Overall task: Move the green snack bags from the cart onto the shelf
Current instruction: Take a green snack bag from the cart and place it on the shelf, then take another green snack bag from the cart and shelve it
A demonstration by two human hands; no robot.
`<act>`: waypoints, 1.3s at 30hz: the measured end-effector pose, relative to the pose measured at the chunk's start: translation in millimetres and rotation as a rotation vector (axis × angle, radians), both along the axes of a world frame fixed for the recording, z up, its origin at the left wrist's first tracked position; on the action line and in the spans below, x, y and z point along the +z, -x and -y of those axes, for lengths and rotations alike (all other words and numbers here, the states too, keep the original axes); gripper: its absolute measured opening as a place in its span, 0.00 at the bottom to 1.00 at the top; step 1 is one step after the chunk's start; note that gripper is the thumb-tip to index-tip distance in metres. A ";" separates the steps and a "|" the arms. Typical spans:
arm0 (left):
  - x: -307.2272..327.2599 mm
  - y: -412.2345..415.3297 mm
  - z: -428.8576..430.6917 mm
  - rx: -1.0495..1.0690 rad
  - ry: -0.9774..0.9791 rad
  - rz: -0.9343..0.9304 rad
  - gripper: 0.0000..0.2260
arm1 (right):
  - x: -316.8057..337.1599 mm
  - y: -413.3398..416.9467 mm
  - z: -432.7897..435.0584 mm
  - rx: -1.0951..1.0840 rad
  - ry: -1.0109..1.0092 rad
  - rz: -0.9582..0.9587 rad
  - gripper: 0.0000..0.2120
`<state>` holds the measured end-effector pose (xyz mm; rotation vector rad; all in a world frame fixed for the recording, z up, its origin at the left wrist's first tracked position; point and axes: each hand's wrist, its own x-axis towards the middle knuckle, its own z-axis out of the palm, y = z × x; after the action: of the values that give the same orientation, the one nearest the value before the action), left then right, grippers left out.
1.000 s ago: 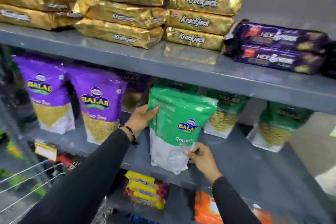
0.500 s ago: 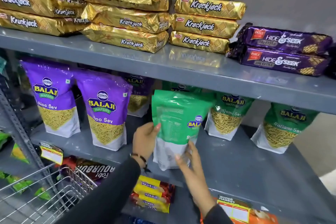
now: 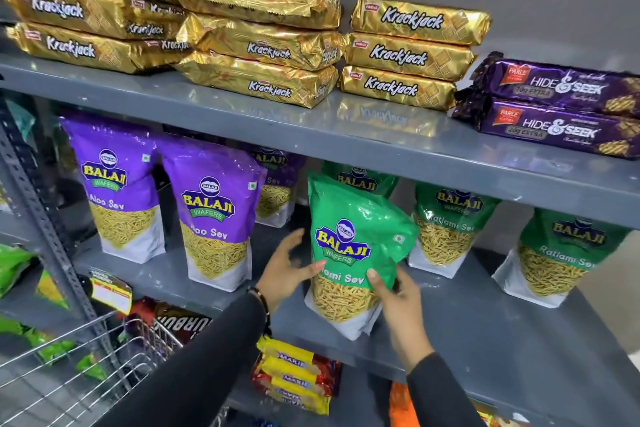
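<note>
A green Balaji Ratlami Sev bag (image 3: 349,246) stands upright near the front of the grey middle shelf (image 3: 485,333), its printed front facing me. My left hand (image 3: 287,270) rests against its left edge with fingers spread. My right hand (image 3: 398,295) grips its lower right side, thumb on the front. Three more green bags stand behind and to the right: one directly behind (image 3: 360,177), one in the middle (image 3: 446,225), one far right (image 3: 557,253). The wire cart (image 3: 86,364) sits at lower left.
Purple Aloo Sev bags (image 3: 214,211) stand left of the green ones. Gold Krackjack packs (image 3: 408,52) and purple Hide & Seek packs (image 3: 554,104) fill the shelf above. Marie biscuit packs (image 3: 298,378) lie on the shelf below. A perforated grey upright (image 3: 38,215) runs at left.
The green bag has been turned around: its back faced me before, its front faces me now. It now stands on the shelf, and both hands have shifted lower along its sides.
</note>
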<state>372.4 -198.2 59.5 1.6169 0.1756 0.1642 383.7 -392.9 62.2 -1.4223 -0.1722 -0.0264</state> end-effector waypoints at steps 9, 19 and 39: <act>-10.5 -16.8 15.3 0.142 -0.128 -0.005 0.35 | 0.4 -47.8 11.9 0.089 0.053 -0.092 0.07; -8.3 46.3 -53.2 0.194 -0.106 0.087 0.19 | -18.4 46.6 -66.2 -0.277 0.041 0.439 0.04; -320.0 368.6 -308.2 0.783 0.033 -1.252 0.25 | -317.8 195.6 -380.8 1.517 1.562 -0.374 0.19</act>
<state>3.8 110.0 -260.4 1.3306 1.7510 -0.2838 188.2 -12.1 -255.6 -2.3509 -1.0696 1.9694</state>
